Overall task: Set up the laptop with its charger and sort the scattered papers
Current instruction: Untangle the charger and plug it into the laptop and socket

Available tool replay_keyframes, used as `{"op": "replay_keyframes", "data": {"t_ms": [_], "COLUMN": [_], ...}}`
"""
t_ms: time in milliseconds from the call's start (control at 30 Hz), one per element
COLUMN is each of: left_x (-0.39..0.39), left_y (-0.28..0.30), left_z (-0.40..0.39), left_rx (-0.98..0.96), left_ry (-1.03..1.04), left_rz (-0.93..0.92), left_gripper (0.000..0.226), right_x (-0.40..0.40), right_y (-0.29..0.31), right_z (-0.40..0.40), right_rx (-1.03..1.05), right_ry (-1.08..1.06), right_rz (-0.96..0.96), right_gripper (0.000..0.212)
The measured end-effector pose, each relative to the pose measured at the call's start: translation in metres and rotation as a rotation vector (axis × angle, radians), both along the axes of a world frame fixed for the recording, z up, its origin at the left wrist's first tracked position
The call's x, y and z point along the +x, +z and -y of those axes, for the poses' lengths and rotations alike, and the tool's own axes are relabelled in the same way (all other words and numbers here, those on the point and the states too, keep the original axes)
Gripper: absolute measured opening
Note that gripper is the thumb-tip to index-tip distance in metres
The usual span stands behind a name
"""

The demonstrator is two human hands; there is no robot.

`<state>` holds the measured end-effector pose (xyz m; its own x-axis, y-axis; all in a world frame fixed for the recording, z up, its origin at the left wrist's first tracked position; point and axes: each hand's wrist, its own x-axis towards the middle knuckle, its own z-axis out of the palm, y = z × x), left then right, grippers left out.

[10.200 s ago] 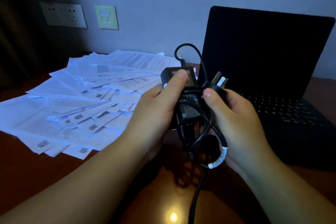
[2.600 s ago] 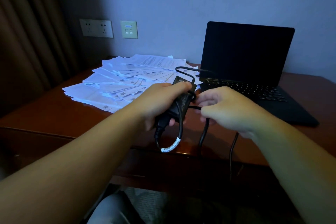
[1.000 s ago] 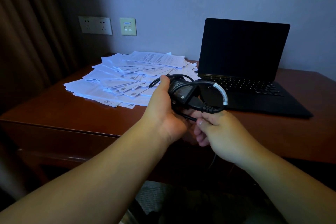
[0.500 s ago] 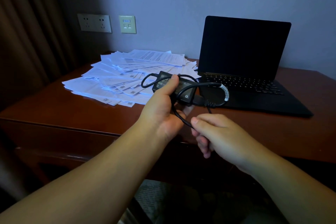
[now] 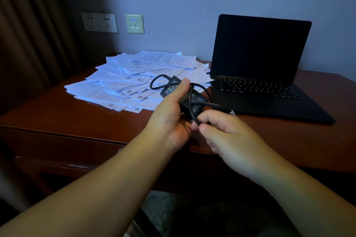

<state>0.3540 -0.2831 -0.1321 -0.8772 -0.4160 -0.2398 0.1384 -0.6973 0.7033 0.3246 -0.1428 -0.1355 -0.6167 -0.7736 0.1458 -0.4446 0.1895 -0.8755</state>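
Two hands are busy with a black charger brick (image 5: 174, 88), held up over the front part of the wooden desk (image 5: 57, 109), just left of the laptop (image 5: 258, 75). The left hand (image 5: 169, 119) grips the brick, with its thumb pressed on top and its fingers curled under it. The right hand (image 5: 229, 136) pinches the black cable (image 5: 192, 109) between thumb and first finger, just beside the left hand. The cable loops around the brick, and one loop sticks out toward the papers (image 5: 134, 81). A little white tag shows on the cable by the right hand's knuckles.

The laptop is open on the desk with a dark screen. The papers lie left of the laptop in a messy, spread-out pile, and some touch its left edge. On the wall up and to the left of the laptop are a double wall socket (image 5: 99, 22) and a small pale wall plate (image 5: 134, 23). A brown curtain (image 5: 28, 34) hangs far to the left of the laptop.
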Motion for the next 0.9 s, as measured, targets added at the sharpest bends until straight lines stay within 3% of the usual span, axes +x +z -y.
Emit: {"op": "replay_keyframes", "data": {"t_ms": [100,267,367,567,767,900], "left_x": [-0.001,-0.004,-0.001,0.004,0.009,0.009], "left_y": [-0.005,-0.007,-0.002,0.009,0.016,0.02], "left_z": [0.0,0.004,0.013,0.023,0.024,0.024], "left_rx": [-0.102,-0.425,-0.507,-0.535,-0.49,-0.498], "left_ry": [0.037,0.143,0.067,-0.188,-0.368,-0.411], "left_rz": [0.034,0.092,0.112,0.182,0.215,0.186], "left_gripper": [0.037,0.025,0.029,0.021,0.038,0.03], "right_x": [0.002,0.009,0.007,-0.003,-0.005,-0.012], "right_y": [0.008,0.01,0.013,0.012,0.008,0.007], "right_z": [-0.003,-0.012,-0.015,-0.015,-0.01,-0.006], "right_rx": [-0.032,-0.051,-0.101,-0.131,-0.193,-0.211], "right_ry": [-0.004,-0.119,-0.154,-0.217,-0.23,-0.319], "right_rz": [-0.052,-0.051,-0.046,0.166,0.403,0.312], "right_gripper": [0.017,0.021,0.02,0.016,0.022,0.023]}}
